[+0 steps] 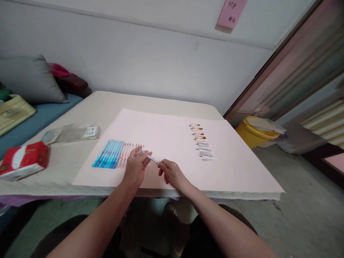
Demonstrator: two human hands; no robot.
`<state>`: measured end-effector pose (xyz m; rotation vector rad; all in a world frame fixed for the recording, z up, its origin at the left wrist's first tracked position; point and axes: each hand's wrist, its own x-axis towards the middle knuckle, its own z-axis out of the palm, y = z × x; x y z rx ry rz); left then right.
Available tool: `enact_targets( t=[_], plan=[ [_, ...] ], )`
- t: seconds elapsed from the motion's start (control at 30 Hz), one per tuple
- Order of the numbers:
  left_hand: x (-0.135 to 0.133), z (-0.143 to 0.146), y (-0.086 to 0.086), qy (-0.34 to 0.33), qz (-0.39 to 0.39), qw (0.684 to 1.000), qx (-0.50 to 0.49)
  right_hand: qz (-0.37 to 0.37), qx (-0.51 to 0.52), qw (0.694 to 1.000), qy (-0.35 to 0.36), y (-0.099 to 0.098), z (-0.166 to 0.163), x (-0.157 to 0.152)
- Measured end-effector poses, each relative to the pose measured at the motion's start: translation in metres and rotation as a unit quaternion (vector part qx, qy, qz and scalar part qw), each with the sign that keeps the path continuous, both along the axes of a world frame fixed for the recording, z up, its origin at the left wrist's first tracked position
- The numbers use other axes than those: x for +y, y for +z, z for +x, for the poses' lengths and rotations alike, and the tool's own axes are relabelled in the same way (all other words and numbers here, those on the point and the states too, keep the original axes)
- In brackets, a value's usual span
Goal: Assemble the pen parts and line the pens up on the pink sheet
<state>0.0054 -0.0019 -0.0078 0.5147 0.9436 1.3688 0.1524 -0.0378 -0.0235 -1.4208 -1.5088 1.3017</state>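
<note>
A slim, pale pen [152, 159] is held slantwise above the pink sheet, one end at each hand. My left hand [135, 164] is closed on its upper end, and my right hand [171, 172] pinches the lower end. Close by on the left lies a row of blue pens [109, 154]. Beside them lie several pinkish pens [125, 152], partly hidden behind my left hand. To the right is a column of short pieces with brown ends [199, 138] and pale, pointed pieces [205, 151]; their exact kind is too small to make out.
Pink sheet [166, 129] covers much of the cloth-topped table [107, 98]. At the left are a clear plastic bag [72, 133] and a red tissue pack [25, 159]. A yellow bin [248, 132] stands on the floor beyond the right side. White wall behind.
</note>
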Motion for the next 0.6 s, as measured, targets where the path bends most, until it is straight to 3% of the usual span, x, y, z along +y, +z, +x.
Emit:
enact_targets(
  t=[0.13, 0.27, 0.4, 0.5, 0.6],
  plan=[
    [0.0, 0.001, -0.002, 0.039, -0.005, 0.999, 0.028, -0.006, 0.013, 1.0, 0.012, 0.001, -0.001, 0.0],
    [0.0, 0.0, 0.001, 0.017, 0.012, 1.0, -0.002, -0.009, 0.031, 0.999, 0.007, -0.001, 0.0, 0.0],
    [0.0, -0.003, 0.003, 0.01, 0.001, 1.0, 0.03, -0.007, 0.024, 1.0, -0.018, 0.0, -0.001, 0.0],
    [0.0, -0.005, 0.002, -0.002, 0.005, 1.0, 0.029, -0.073, 0.078, 0.994, -0.019, 0.005, -0.003, 0.0],
    [0.001, -0.006, 0.003, -0.022, 0.028, 0.999, 0.001, -0.186, 0.209, 0.96, 0.003, 0.011, 0.002, 0.0]
  ],
)
